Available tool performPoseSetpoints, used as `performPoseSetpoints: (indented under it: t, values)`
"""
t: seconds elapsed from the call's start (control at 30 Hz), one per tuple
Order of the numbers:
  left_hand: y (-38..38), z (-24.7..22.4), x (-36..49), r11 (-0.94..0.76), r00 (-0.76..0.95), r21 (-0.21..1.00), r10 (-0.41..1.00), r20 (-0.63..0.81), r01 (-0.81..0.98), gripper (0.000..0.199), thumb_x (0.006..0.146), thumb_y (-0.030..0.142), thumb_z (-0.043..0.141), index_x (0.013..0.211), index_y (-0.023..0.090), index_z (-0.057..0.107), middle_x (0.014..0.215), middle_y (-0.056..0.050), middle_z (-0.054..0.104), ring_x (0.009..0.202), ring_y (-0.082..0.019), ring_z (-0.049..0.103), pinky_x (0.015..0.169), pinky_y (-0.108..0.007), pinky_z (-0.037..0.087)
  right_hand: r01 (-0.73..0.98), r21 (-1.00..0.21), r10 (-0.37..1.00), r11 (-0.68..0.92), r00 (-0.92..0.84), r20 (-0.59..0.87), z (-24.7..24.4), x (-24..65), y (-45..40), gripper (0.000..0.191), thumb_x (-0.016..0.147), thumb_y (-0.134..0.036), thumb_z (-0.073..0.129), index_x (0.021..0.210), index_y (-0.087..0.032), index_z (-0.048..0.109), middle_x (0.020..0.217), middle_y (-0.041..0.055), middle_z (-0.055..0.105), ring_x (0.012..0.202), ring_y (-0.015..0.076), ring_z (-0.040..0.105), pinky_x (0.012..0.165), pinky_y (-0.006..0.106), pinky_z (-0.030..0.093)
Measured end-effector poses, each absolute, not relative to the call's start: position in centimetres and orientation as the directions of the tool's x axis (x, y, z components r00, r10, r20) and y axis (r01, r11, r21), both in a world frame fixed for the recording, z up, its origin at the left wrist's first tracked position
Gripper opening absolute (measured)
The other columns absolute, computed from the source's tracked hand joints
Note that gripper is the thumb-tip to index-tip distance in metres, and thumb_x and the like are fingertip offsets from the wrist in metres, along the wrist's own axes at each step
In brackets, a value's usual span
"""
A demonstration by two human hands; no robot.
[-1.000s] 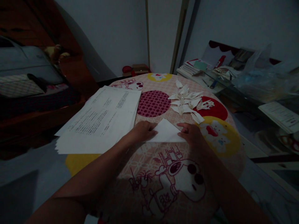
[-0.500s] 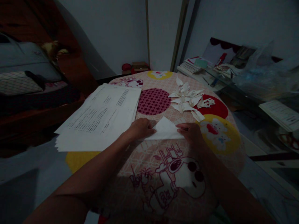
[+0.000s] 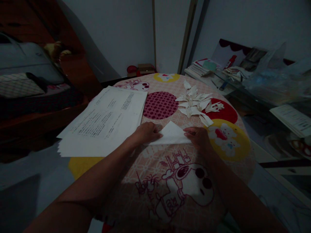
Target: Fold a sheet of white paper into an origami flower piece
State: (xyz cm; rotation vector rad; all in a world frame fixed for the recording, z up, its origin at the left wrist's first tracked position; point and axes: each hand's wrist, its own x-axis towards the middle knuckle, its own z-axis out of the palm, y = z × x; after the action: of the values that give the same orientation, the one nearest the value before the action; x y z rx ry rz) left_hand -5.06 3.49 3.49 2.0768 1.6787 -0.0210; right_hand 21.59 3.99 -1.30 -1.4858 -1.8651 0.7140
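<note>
Cartoon dog print: the figure (image 3: 198, 184) on the round tablecloth (image 3: 150, 161) lies nearest, between the forearms.
Folded white paper: the sheet (image 3: 172, 134) lies on the cloth beyond the dog, its peak pointing away and its long straight edge towards the person. Its middle shows bare between the two sets of fingertips.
Left hand: the hand (image 3: 147, 132) covers the paper's left corner, fingers curled, thumb and forefinger tips at the left slope; whether they pinch it or only press, I cannot tell.
Right hand: the hand (image 3: 199, 137) has thumb and forefinger drawn close together, clamped on the paper's right slope.
Printed sheets: a loose-edged stack (image 3: 104, 124) lies left of the paper, lines of text on top.
Yellow circle: the bear-printed patch (image 3: 229, 140) is just right of the right hand.
Folded paper pieces: a white, pointed cluster (image 3: 194, 102) lies beyond the right hand, partly over a red circle (image 3: 225, 113).
Checkered circle: the purple patch (image 3: 160, 105) sits between stack and cluster.
Side furniture: at right, a clear plastic bag (image 3: 274, 77); at left, a pale bag (image 3: 29, 61).
Cardboard box: it (image 3: 145, 68) stands past the table's far edge.
</note>
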Motion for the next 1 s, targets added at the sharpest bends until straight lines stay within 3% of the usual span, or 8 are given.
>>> performPoseSetpoints:
  t: [0.5,0.67,0.77,0.87,1.0]
  values:
    - [3.5,3.2,-4.9,-0.158,0.248,0.330,0.936,-0.251,0.931,0.030,0.079,0.042,0.059,0.062,0.018,0.062,0.059,-0.003,0.056,0.057,-0.013,0.047,0.057,-0.028,0.028,0.628,-0.766,0.990,0.139,-0.090,0.107,-0.6,21.5,4.4,0.026,0.066,-0.032,0.068,0.085,-0.017,0.077,0.064,0.0017,0.069,0.059,0.0157,0.059,0.056,0.027,0.043]
    - [3.6,3.2,-4.8,-0.155,0.240,0.321,0.938,-0.248,0.934,0.032,0.079,0.044,0.060,0.060,0.018,0.062,0.059,-0.005,0.057,0.058,-0.014,0.048,0.058,-0.029,0.030,0.396,-0.918,0.999,0.009,0.025,0.020,0.7,22.8,4.3,0.032,0.075,-0.039,0.062,0.086,-0.012,0.075,0.062,0.0036,0.067,0.052,0.0136,0.056,0.050,0.026,0.043]
    - [3.7,3.0,-4.9,-0.157,0.241,0.314,0.938,-0.248,0.936,0.033,0.079,0.045,0.060,0.060,0.018,0.062,0.061,-0.005,0.058,0.060,-0.015,0.050,0.058,-0.029,0.031,0.292,-0.954,0.998,-0.062,0.044,-0.052,1.4,24.0,4.1,0.039,0.071,-0.041,0.069,0.095,-0.011,0.074,0.062,0.0024,0.066,0.050,0.0129,0.055,0.048,0.026,0.042]
    - [3.7,2.8,-5.0,-0.157,0.239,0.307,0.937,-0.253,0.939,0.034,0.080,0.045,0.059,0.060,0.018,0.063,0.060,-0.006,0.057,0.060,-0.016,0.051,0.058,-0.030,0.032,0.417,-0.908,0.993,-0.032,-0.090,-0.076,1.8,25.0,4.2,0.043,0.061,-0.037,0.078,0.096,-0.011,0.075,0.061,-0.0001,0.063,0.050,0.0113,0.051,0.048,0.025,0.038]
    - [3.6,2.9,-4.9,-0.154,0.236,0.311,0.940,-0.247,0.938,0.033,0.079,0.045,0.059,0.061,0.018,0.065,0.060,-0.005,0.057,0.059,-0.015,0.050,0.058,-0.029,0.030,0.669,-0.739,0.971,0.084,-0.220,-0.089,1.9,25.3,4.5,0.037,0.056,-0.029,0.079,0.090,-0.015,0.075,0.059,-0.0029,0.061,0.054,0.0118,0.054,0.051,0.025,0.037]
